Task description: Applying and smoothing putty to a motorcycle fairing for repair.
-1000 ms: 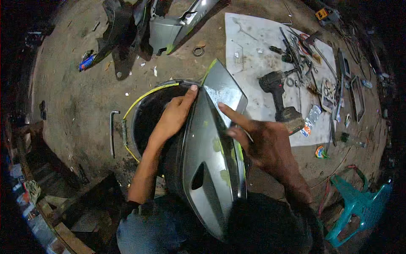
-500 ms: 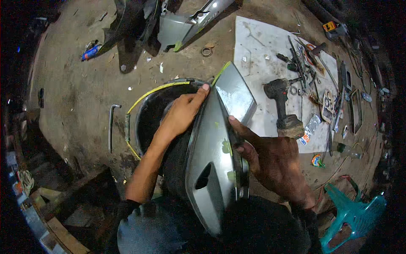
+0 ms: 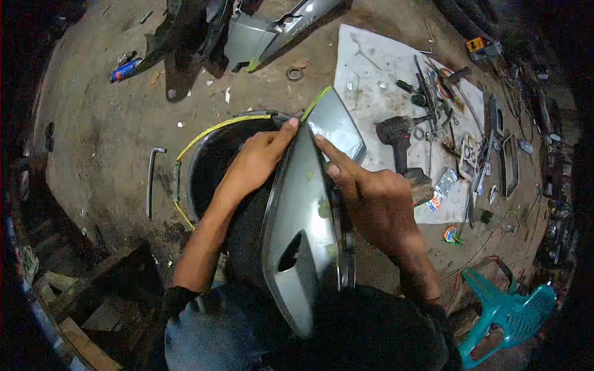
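A silver motorcycle body panel (image 3: 300,179), with greenish patches and an oblong slot, lies lengthwise over my lap, its angular top end pointing away from me. My left hand (image 3: 255,162) grips the left edge near that end, thumb on top and the other fingers out of sight beneath. On the other side, my right hand (image 3: 378,195) has its index finger stretched onto the ridge below the top face. Its thumb is apart from that finger, close to the panel's right edge; the remaining fingers are folded or hidden.
Under the panel is a black round tub (image 3: 204,164) with a yellow strip on its rim. A cordless impact driver (image 3: 396,139) and several tools lie on a white sheet (image 3: 359,68) at right. An L-shaped wrench (image 3: 150,185) lies left; a teal plastic part (image 3: 513,315) sits lower right.
My right hand has slid up along the panel, its index fingertip now nearer the top end. My left hand keeps its hold. The whole view has shifted slightly.
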A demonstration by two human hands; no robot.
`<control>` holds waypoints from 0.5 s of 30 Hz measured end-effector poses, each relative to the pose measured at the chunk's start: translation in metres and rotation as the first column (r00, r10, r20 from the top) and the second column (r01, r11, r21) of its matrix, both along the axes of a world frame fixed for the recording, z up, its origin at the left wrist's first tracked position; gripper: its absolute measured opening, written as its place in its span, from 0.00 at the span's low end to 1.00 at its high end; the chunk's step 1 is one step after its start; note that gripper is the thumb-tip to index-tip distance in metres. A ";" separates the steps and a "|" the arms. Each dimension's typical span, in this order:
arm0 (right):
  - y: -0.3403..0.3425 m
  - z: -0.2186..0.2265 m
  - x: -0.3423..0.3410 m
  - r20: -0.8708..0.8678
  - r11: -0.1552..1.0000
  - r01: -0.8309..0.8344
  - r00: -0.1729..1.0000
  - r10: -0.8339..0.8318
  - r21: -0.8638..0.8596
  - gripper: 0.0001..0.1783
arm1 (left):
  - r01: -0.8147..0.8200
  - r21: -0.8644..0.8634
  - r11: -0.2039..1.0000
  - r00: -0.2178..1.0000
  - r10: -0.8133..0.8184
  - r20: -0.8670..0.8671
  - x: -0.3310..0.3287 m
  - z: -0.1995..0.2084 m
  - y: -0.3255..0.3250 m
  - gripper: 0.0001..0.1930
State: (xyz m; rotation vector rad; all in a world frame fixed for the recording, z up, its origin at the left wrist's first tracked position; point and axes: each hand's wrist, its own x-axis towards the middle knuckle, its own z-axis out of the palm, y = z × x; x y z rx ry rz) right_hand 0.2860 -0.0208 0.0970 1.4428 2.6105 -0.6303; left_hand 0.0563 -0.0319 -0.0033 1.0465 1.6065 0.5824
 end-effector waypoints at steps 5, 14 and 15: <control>0.007 0.014 0.041 -0.357 0.980 0.196 0.913 -0.199 -0.047 0.21 | -0.023 -0.005 1.000 1.000 0.023 -0.015 -0.004 -0.008 -0.001 0.43; 0.001 0.003 0.021 -0.509 0.669 0.451 0.435 -0.743 -0.590 0.23 | -0.055 0.005 0.998 0.998 0.055 -0.044 0.001 0.006 -0.001 0.44; -0.002 -0.005 0.016 -0.574 0.675 0.424 0.357 -0.737 -0.604 0.18 | -0.055 0.005 0.998 0.997 0.055 -0.045 -0.001 0.008 -0.001 0.44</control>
